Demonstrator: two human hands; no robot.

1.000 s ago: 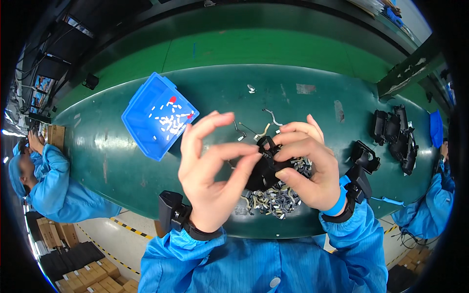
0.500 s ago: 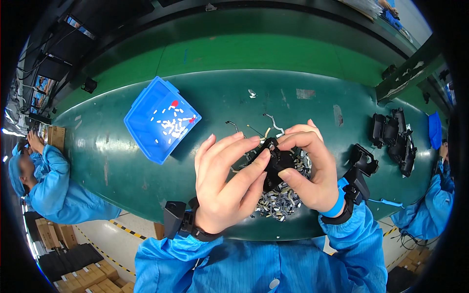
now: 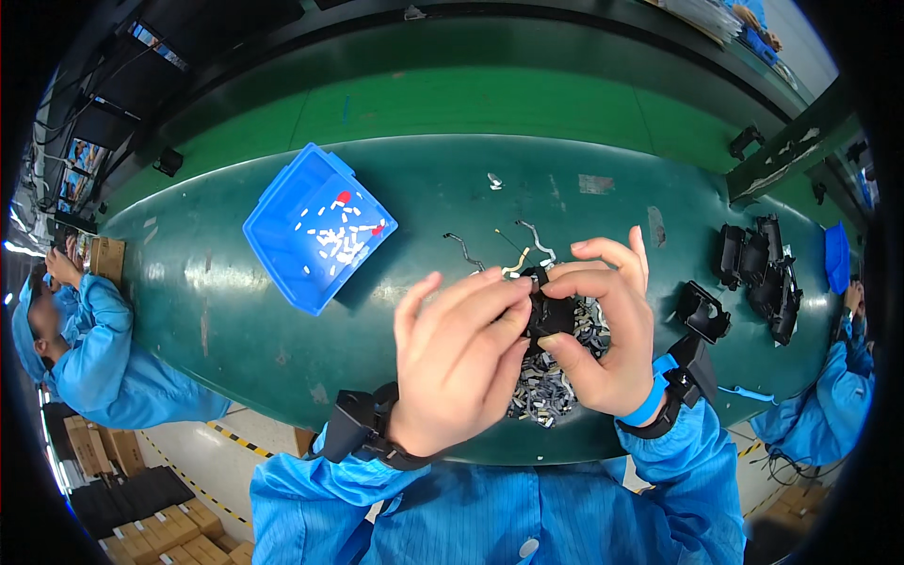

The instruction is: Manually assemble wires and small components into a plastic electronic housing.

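Note:
Above the table, both hands hold one black plastic housing (image 3: 553,318). My left hand (image 3: 460,365) is closed on its left side, fingertips pressed at the upper edge. My right hand (image 3: 607,331) grips its right side between thumb and forefinger, with other fingers raised. Much of the housing is hidden by my fingers. Beneath it lies a pile of small grey and cream cable connectors (image 3: 546,388). Just beyond my fingertips lie a dark grey short cable (image 3: 463,250), a light grey cable (image 3: 537,243) and a cream one (image 3: 517,262).
A blue bin (image 3: 273,231) with small white pieces and red bits stands at left. At right are a single black housing (image 3: 702,311), several more black housings (image 3: 761,268), a blue strap (image 3: 749,392) and a blue container (image 3: 836,256). Co-workers sit at both ends of the green table (image 3: 226,320).
My left hand has shifted slightly right, its fingers closing in over the housing's upper edge. My right hand's outer fingers have lifted and spread. The housing is still held.

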